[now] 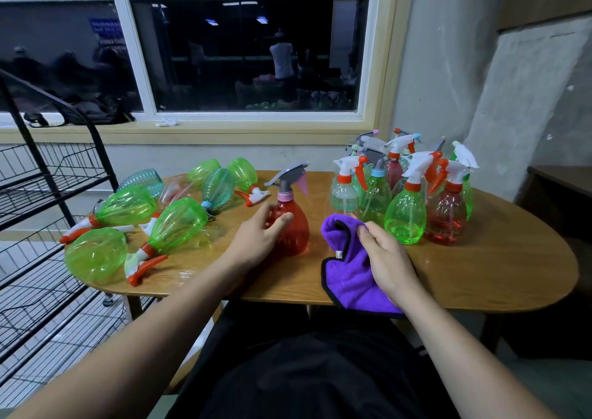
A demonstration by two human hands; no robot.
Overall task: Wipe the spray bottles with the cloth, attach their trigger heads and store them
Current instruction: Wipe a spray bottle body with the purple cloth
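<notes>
A red spray bottle (296,226) with a grey trigger head stands upright at the middle of the wooden table (480,274). My left hand (256,236) wraps round its left side, thumb on the front. Just to the right, my right hand (387,258) grips a purple cloth (349,277) with a black hem, which hangs over the table's front edge. Several green and pale blue bottles (179,223) lie on their sides at the left. Several upright bottles (407,217) with trigger heads stand grouped at the right.
A black wire rack (48,194) with several shelves stands left of the table. A window and wall lie behind it. A dark side table (563,181) sits at the far right. My lap is under the table's front edge.
</notes>
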